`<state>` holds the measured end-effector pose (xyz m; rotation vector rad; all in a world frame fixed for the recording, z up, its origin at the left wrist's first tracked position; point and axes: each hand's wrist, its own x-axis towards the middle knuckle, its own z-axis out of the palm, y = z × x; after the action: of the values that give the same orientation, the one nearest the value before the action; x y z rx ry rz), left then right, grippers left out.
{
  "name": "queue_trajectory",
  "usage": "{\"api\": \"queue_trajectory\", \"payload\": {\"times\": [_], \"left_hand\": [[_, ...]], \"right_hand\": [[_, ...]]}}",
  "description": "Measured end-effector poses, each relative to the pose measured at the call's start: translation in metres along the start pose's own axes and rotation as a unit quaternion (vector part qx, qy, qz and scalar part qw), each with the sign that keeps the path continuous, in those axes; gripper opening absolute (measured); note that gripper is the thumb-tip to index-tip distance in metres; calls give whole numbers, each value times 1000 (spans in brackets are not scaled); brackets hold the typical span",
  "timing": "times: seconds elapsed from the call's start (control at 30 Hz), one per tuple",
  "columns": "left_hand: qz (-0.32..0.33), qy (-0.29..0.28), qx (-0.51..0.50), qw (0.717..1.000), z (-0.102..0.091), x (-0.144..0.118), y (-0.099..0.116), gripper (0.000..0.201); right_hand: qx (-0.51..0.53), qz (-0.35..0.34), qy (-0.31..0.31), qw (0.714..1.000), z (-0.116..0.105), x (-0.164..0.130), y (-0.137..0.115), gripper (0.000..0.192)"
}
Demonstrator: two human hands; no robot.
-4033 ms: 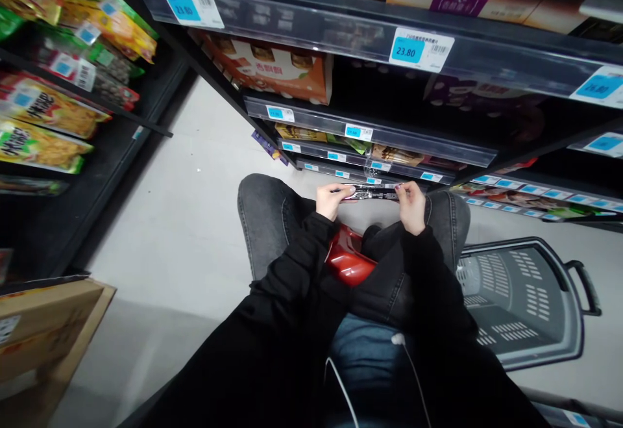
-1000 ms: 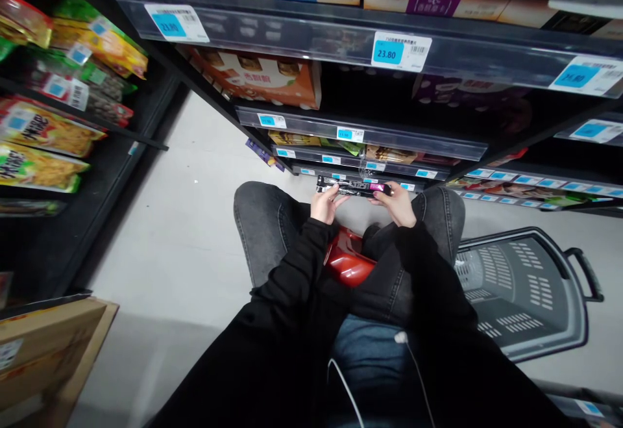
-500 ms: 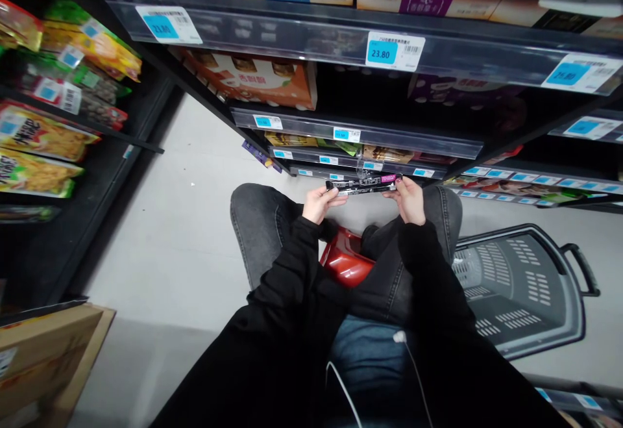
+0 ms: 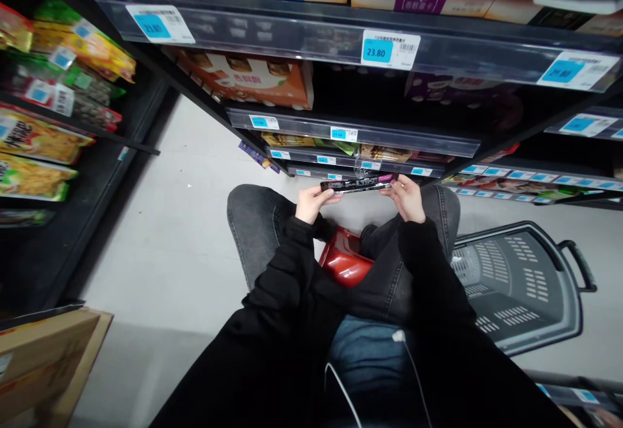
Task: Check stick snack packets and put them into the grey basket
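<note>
A slim black stick packet with pale lettering and a pinkish-purple patch near its right end lies level between my two hands, above my knees. Its left end is pinched between the thumb and fingers of my left hand. My right hand grips the other end, fingers curled. The print is too small to read. Below the hands, between my legs, a glossy red object shows; my legs and sleeves hide part of it.
Ahead stand dark shelves with price labels and an orange carton. A grey shopping basket sits on the floor at my right. Snack bags fill a rack at left, with a cardboard box nearer me.
The packet has tilted, so its face shows darker and narrower. My left hand has shifted slightly left with it, while my right hand keeps its hold. The view has moved a little.
</note>
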<state>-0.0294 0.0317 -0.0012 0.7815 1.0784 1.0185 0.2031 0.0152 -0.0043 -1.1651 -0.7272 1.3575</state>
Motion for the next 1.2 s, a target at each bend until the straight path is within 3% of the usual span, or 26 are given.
{"api": "queue_trajectory", "payload": {"times": [0.2,0.33,0.47,0.63,0.83,1.2], "left_hand": [[-61,-40,14,997,-2,0,0,49],[-110,-118,94,982,2,-4,-3,35],[-136,-200,195,951,19,-11,-8,23],[-159,-173,138,962,46,-21,-19,27],[-207,-142,40,967,50,-22,-28,35],[-197,-169,10,966,64,-27,-33,38]], "right_hand": [[-45,-15,37,998,1,2,6,21],[-78,-42,71,994,7,3,12,32],[-49,-14,77,996,20,-2,19,46],[-32,38,24,998,35,-11,24,44],[-70,51,-32,996,41,-15,23,27],[-92,4,85,992,44,-17,23,15]]}}
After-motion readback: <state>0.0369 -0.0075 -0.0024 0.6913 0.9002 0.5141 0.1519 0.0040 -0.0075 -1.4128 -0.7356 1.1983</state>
